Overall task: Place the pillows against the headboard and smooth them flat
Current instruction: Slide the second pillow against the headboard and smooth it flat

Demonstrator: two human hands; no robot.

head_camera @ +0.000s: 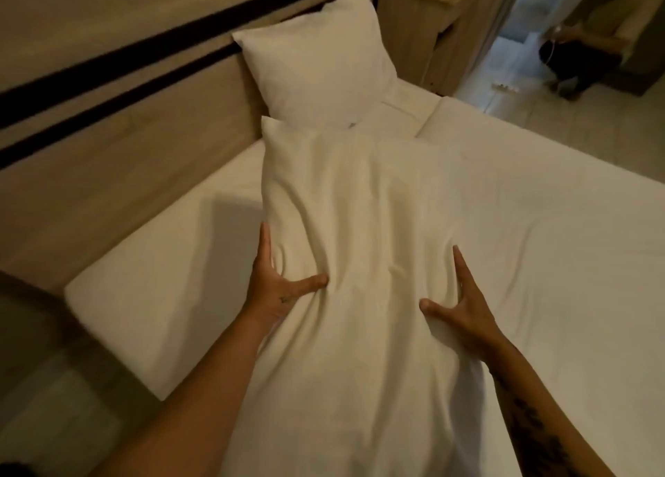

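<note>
A white pillow point(351, 207) lies lengthwise on the bed, wrinkled, its far end near the headboard point(118, 153). My left hand point(277, 282) grips its left side, thumb dug into the fabric. My right hand point(460, 307) holds its right side, fingers spread and thumb pressing in. A second white pillow point(316, 63) leans upright against the headboard at the far end of the bed, just past the first one.
The white sheeted mattress point(539, 242) spreads to the right and its corner point(118, 314) sits at the left. A wooden nightstand point(424, 30) stands beyond the bed. A person point(583, 55) crouches on the tiled floor in the doorway at the upper right.
</note>
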